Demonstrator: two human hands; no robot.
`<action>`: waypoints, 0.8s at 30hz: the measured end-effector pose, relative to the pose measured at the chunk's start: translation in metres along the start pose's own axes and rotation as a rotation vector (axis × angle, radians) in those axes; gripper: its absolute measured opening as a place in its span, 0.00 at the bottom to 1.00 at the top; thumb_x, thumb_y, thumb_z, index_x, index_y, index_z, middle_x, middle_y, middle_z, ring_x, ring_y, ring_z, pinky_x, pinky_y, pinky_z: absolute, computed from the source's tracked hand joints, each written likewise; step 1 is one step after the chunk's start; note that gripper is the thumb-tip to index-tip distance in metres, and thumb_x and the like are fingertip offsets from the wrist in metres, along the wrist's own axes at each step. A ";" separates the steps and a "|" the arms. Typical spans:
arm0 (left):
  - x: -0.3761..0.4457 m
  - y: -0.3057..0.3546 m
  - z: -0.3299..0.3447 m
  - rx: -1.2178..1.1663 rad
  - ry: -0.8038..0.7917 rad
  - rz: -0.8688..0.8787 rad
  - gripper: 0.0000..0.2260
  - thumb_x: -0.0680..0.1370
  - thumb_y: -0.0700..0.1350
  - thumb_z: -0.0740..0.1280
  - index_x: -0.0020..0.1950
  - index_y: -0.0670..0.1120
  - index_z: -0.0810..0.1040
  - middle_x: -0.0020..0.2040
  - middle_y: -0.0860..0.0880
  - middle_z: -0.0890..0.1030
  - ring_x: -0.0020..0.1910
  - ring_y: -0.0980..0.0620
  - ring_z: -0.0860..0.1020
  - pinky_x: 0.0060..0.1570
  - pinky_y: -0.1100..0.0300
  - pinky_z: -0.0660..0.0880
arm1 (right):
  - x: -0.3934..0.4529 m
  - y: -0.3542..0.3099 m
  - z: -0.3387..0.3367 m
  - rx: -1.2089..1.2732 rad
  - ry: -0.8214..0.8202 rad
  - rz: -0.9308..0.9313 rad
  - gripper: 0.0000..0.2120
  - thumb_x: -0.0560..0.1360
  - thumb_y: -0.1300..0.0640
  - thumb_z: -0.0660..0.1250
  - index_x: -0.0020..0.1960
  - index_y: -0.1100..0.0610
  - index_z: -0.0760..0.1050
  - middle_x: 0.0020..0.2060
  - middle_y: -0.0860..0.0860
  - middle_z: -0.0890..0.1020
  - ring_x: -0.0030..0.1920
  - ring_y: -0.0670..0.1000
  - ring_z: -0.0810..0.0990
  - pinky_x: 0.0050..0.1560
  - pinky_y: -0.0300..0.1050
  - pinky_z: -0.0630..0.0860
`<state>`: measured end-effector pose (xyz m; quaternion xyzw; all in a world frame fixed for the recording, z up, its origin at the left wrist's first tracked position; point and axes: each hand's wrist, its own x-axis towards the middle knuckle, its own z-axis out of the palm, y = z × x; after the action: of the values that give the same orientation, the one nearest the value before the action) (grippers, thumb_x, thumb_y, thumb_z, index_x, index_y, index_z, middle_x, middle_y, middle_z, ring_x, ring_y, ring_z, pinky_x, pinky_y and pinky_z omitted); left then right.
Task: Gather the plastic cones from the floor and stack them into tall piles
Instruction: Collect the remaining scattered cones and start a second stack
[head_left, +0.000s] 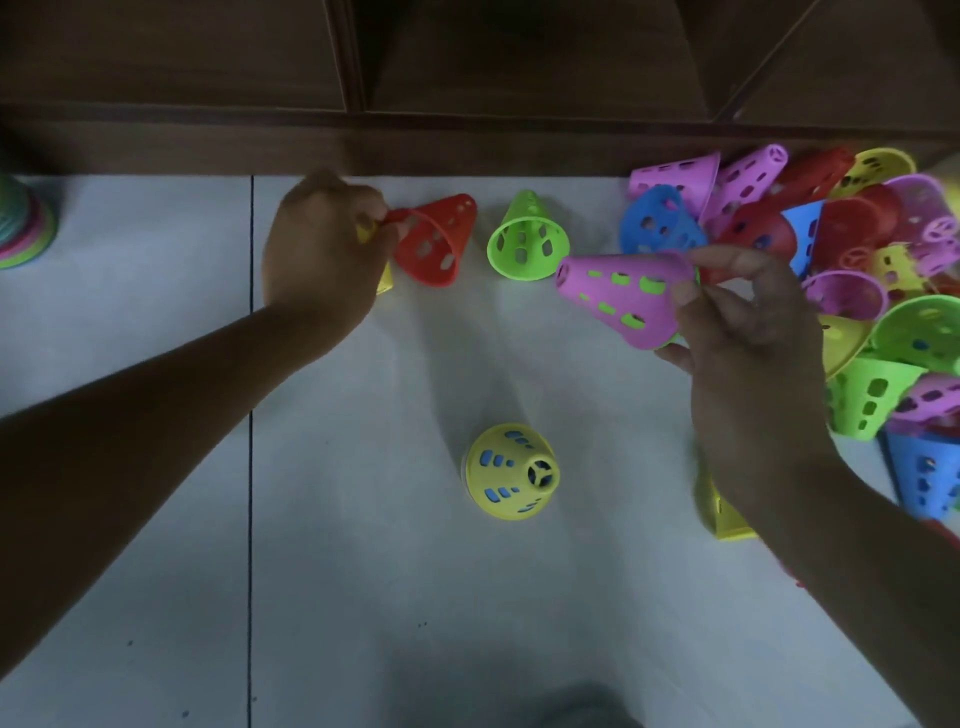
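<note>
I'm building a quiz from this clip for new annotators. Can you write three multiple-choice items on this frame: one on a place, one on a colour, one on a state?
1. Where does the loose heap of cones lie?
A. at the right, near the wooden furniture
B. at the bottom left
C. on a shelf

2. What colour is the cone held by the left hand?
A. blue
B. red
C. pink

3. How is the pink cone in the right hand?
A. standing on the floor
B. flattened
C. held off the floor, on its side, with a green cone nested inside

Key: 1 A, the heap lies at the right edge. 2 B, the left hand pinches the red cone by its rim. 3 C, the right hand grips the pink cone, green showing through its holes.
</note>
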<state>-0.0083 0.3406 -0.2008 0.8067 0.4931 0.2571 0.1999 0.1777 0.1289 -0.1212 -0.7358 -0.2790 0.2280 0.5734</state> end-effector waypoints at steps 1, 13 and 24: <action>-0.006 0.000 -0.005 -0.011 0.002 -0.010 0.12 0.78 0.52 0.71 0.53 0.44 0.84 0.55 0.44 0.81 0.50 0.54 0.74 0.50 0.62 0.68 | -0.006 -0.002 0.000 0.017 -0.007 0.020 0.09 0.82 0.65 0.63 0.58 0.54 0.72 0.36 0.41 0.85 0.43 0.41 0.83 0.47 0.42 0.80; -0.097 0.011 -0.044 -0.161 -0.056 -0.075 0.06 0.76 0.46 0.74 0.49 0.45 0.85 0.49 0.45 0.82 0.46 0.48 0.80 0.48 0.54 0.77 | -0.076 -0.016 0.001 0.193 -0.125 0.370 0.11 0.81 0.62 0.61 0.53 0.54 0.82 0.45 0.52 0.87 0.49 0.51 0.86 0.45 0.46 0.83; -0.132 0.024 -0.044 -0.265 -0.072 -0.223 0.08 0.74 0.50 0.71 0.46 0.48 0.84 0.49 0.48 0.83 0.47 0.50 0.81 0.49 0.55 0.75 | -0.084 -0.015 -0.008 0.340 -0.194 0.524 0.10 0.72 0.57 0.65 0.45 0.53 0.85 0.47 0.54 0.86 0.50 0.52 0.86 0.45 0.49 0.83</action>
<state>-0.0687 0.2147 -0.1809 0.7224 0.5339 0.2670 0.3490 0.1182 0.0695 -0.1030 -0.6511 -0.0913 0.4802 0.5806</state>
